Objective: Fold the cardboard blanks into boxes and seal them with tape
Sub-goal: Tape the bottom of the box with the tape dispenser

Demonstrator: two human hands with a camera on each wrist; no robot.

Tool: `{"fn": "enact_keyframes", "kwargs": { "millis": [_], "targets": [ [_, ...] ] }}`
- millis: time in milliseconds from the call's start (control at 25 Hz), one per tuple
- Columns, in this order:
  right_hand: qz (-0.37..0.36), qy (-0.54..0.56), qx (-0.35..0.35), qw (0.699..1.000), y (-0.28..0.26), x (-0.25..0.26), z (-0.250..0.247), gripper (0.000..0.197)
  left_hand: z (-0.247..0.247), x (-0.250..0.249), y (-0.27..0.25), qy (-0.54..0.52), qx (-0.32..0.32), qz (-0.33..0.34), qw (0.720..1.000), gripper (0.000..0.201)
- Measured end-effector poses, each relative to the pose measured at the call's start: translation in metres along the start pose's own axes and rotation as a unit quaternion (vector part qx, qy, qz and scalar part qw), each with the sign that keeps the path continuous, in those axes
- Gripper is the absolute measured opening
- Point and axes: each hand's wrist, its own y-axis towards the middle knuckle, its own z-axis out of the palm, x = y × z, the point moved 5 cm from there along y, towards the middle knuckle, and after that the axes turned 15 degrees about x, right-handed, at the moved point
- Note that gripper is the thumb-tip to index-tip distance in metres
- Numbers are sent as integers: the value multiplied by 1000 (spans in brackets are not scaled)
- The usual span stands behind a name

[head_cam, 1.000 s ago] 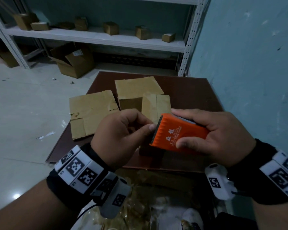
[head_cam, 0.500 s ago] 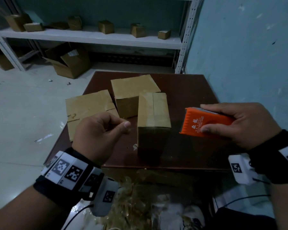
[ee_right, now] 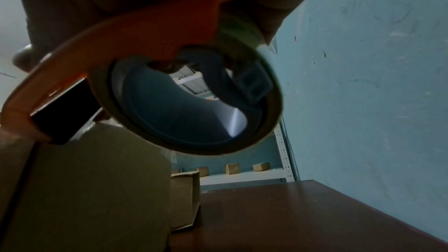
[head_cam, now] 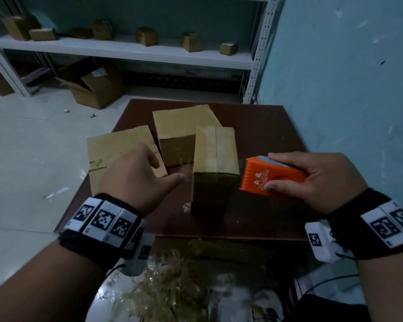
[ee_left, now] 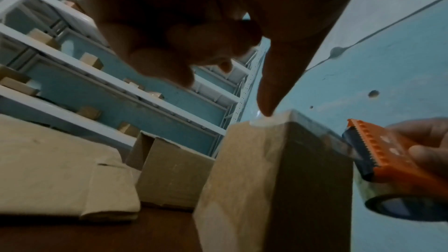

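A tall cardboard box (head_cam: 215,154) stands upright near the front of the brown table (head_cam: 265,126), its top flaps closed along a centre seam. My left hand (head_cam: 170,170) is at the box's left side. In the left wrist view its thumb (ee_left: 269,93) presses a whitish tape end onto the top left edge of the box (ee_left: 266,170), while the other fingers are curled. My right hand (head_cam: 312,180) grips an orange tape dispenser (head_cam: 275,177) at the box's top right edge. Clear tape runs across the top to the dispenser (ee_left: 397,166). The roll (ee_right: 184,102) fills the right wrist view.
A second, lower box (head_cam: 179,129) sits just behind the tall one, and a flat cardboard blank (head_cam: 116,145) lies at the table's left. A blue wall (head_cam: 347,89) runs close on the right. Behind are a white shelf (head_cam: 126,47) with small boxes and an open carton (head_cam: 93,82) on the floor.
My hands were together at the dispenser, the left pinching the tape end. They moved apart; now the left thumb is down on the box's left edge and the dispenser is at its right edge.
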Motion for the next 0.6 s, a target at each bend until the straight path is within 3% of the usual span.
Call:
{"fn": "enact_keyframes", "kwargs": {
  "millis": [40,80,160,240,320,400,600],
  "targets": [
    [5,1,2,1000,1,-2,1,70,-7,-4,-2,3,-26,27,999,43],
    [8,3,3,1000,3,-3,2,72,-16,-16,-8,0,-73,96,993,38],
    [13,-1,5,1000,5,-6,3,73,-19,-48,-22,20,-146,275,950,23],
    [14,-2,13,1000,8,-6,4,73,4,-69,-20,70,-98,373,920,18],
    [19,4,18,1000,9,-9,4,74,30,-69,-6,102,-11,386,917,30],
    [25,14,15,999,9,-13,2,76,42,-62,4,100,33,385,917,33],
    [44,50,17,998,5,-19,-3,74,43,-64,9,67,13,392,917,26]
  ]
}}
